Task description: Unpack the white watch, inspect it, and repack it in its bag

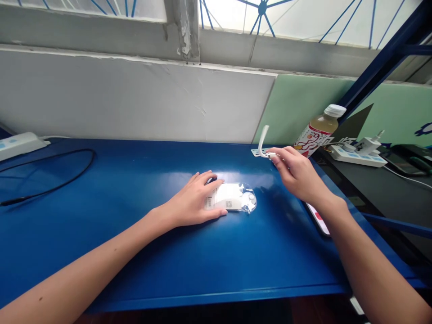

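Observation:
My left hand (pixel 197 200) rests on the blue tabletop, its thumb and fingers on either side of a small clear plastic package (pixel 229 198). White contents with printed labels show through the package, and its clear right end is shiny and rounded. Farther right, my right hand (pixel 297 173) is raised a little and pinches a white curved strip (pixel 262 141) between thumb and fingers. The strip's free end bends upward; its exact kind I cannot make out. Behind it, close to the wall, lies a small printed card (pixel 255 152), partly hidden.
A drink bottle (pixel 319 130) stands at the back right beside a power strip (pixel 357 155) with a plugged-in charger (pixel 367 145). Partly under my right forearm lies a phone (pixel 319 219). On the left are a black cable (pixel 67 182) and another power strip (pixel 22 145). A blue metal post (pixel 374 67) slants at right.

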